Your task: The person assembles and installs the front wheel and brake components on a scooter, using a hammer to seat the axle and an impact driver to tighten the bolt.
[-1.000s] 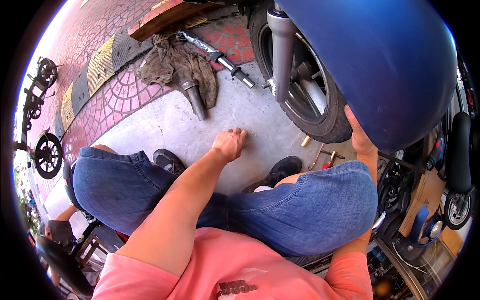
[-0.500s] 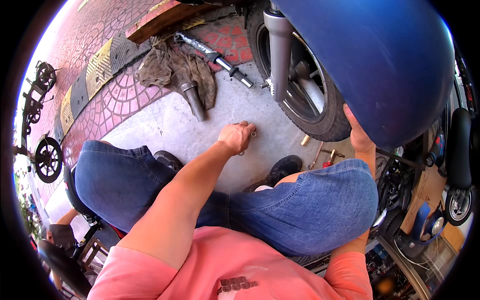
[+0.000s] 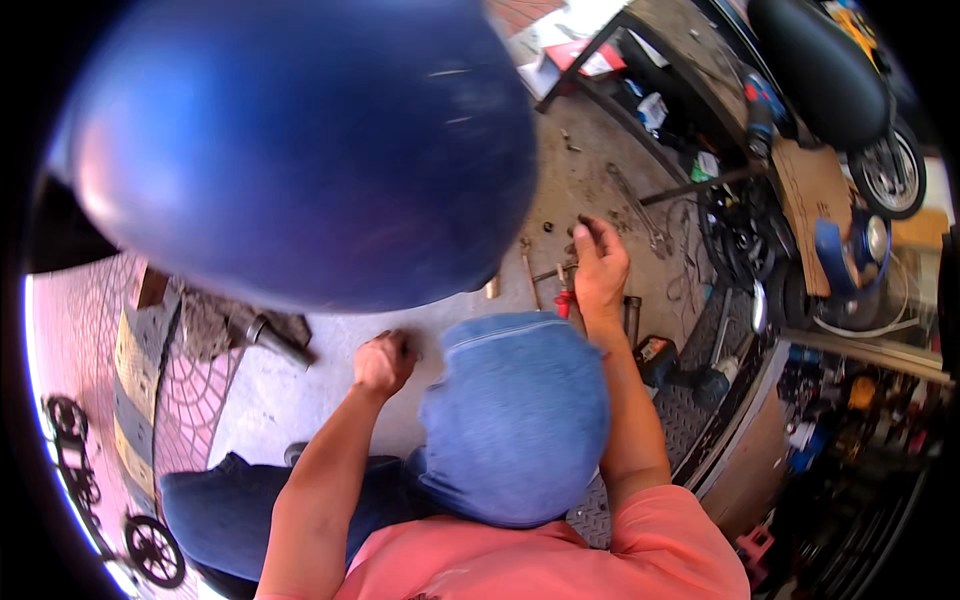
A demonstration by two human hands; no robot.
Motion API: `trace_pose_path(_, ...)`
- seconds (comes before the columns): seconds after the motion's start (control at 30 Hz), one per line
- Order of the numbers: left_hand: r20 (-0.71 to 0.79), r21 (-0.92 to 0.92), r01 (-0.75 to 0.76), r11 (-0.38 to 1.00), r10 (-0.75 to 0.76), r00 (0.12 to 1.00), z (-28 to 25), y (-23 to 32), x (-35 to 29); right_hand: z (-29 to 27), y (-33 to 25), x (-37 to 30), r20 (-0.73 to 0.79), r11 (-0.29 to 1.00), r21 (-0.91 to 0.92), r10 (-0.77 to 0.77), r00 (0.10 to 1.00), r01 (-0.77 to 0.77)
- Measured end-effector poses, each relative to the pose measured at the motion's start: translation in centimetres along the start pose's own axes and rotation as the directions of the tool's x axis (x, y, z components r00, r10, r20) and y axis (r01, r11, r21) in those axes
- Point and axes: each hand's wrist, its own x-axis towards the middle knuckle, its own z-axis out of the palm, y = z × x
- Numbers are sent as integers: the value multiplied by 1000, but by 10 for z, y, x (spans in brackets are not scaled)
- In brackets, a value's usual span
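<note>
My left hand [image 3: 385, 362] is over the pale concrete floor, just below the big blue rounded body panel [image 3: 320, 170]. Its fingers are curled in; a dark spot shows at them, smeared by motion, and I cannot make out what they hold. To the right of the panel my right hand [image 3: 600, 268] reaches over the floor with its fingers partly bent and apart, nothing plainly held. Beneath it and to its left lie a red-handled tool [image 3: 565, 302], a thin rod [image 3: 531, 275] and a short brass-coloured cylinder [image 3: 492, 288]. The panel hides the wheel.
A metal tube [image 3: 280, 342] rests on a brown rag [image 3: 212, 325] at left. A long wrench [image 3: 640, 212] lies beyond my right hand. Cordless drills [image 3: 715, 380] sit to the right. A metal-framed bench [image 3: 660, 90] stands at the far right, and a cardboard sheet [image 3: 812, 200] leans nearby.
My view has swung right, so the blue panel now fills the upper left. My right hand has left the tyre and moved over the tools. My left hand stays low over the concrete, fingers curled.
</note>
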Motion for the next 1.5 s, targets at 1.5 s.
trace_pose_path(1.5,518,-136,-267,954,298,801,-134,23,-57,-85,-344,-132,134,755,-576,-291,947,313)
